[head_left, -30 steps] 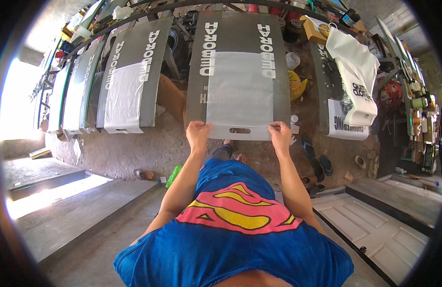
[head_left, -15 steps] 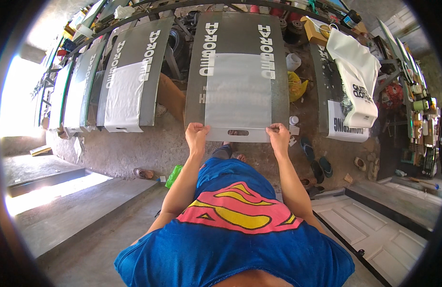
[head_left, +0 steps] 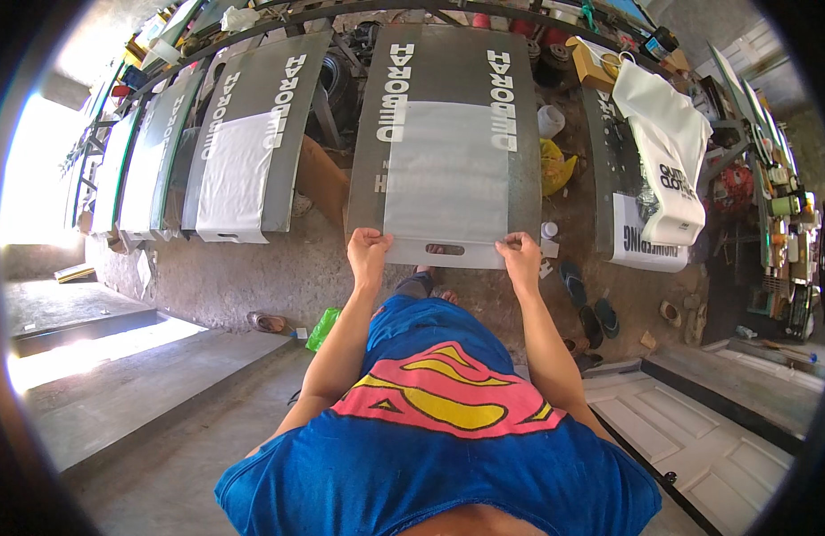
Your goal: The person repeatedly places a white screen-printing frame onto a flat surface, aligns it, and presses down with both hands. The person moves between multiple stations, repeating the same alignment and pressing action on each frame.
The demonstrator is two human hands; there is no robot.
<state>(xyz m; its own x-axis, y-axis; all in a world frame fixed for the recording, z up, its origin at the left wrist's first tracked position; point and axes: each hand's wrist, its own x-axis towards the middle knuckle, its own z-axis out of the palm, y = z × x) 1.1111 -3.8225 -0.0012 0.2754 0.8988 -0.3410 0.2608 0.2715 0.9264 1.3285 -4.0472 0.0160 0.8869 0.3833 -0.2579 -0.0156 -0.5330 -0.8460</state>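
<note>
Carefully, we keep our left hand point(head_left: 368, 247) and right hand point(head_left: 522, 254) pinched shut on the white bag's point(head_left: 445, 179) six-o'clock corners, pulling evenly so it lies flat on the grey board point(head_left: 448, 76).

The dirt floor point(head_left: 252, 268) is brown and bumpy. On it, at about 4 o'clock, lie dark sandals point(head_left: 584, 295). At 8 o'clock sit a green bag point(head_left: 322, 328) and a brown shoe point(head_left: 268, 322). A yellow bag point(head_left: 555, 167) rests near 1 o'clock.
</note>
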